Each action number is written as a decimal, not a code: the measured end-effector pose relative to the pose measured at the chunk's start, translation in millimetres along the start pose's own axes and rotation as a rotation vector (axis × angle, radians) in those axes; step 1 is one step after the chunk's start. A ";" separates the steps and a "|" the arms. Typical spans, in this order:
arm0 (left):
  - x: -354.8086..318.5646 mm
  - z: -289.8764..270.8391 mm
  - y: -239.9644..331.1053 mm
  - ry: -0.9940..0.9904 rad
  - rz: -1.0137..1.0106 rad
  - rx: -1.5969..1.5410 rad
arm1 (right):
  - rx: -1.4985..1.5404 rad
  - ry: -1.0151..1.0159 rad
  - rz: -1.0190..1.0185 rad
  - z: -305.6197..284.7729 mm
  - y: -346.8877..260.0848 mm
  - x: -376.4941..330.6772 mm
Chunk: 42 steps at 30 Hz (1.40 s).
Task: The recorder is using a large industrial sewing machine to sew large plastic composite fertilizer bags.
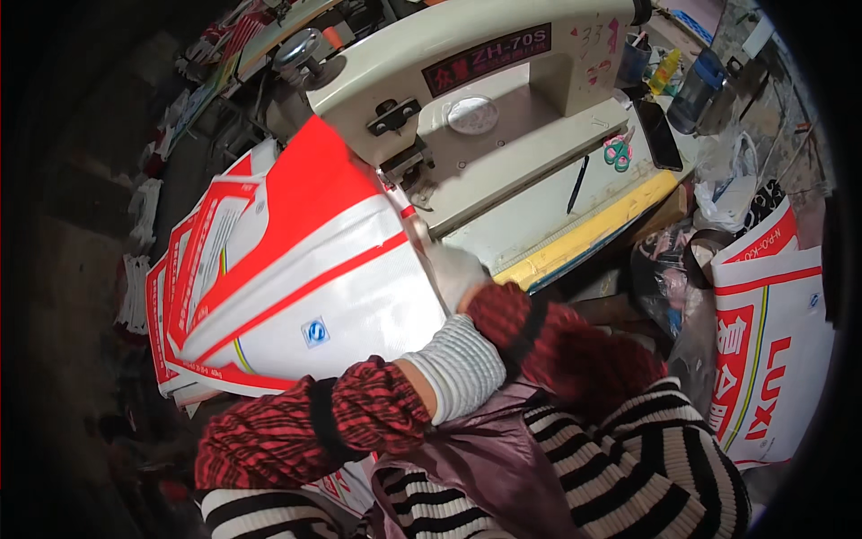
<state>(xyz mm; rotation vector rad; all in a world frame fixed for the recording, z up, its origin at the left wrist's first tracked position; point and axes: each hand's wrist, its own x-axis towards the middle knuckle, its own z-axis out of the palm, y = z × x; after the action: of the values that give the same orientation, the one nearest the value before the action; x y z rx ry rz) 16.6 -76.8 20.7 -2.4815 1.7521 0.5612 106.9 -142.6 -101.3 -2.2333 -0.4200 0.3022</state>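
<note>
A large red and white packaging bag (pixel 364 296) spreads in front of me, its right edge up against the needle area of a cream industrial sewing machine (pixel 476 180). My right hand (pixel 455 272), in a white glove, is closed on that right edge just below the needle area; its fingers are blurred and partly hidden. My left arm reaches in from the lower left and crosses at the wrist with the right. Only the ribbed white glove cuff of my left hand (pixel 462 368) shows over the bag's lower edge; its fingers are hidden by the right sleeve.
More printed bags (pixel 202 260) lie stacked at the left, and others (pixel 772 350) hang at the right. Along the machine table lie a black pen (pixel 577 185), small scissors (pixel 618 153) and a phone (pixel 657 135). A bottle (pixel 696 90) stands at the back right.
</note>
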 end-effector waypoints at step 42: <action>-25.7 -137.5 -48.4 -0.641 -0.093 0.070 | -0.305 0.133 -0.029 -4.5 8.6 -30.5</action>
<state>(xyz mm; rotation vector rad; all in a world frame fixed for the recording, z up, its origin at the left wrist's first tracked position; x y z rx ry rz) 89.7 -70.6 149.3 -1.9951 1.3649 1.1060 82.2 -163.0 -102.7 -2.5244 -0.4507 0.0759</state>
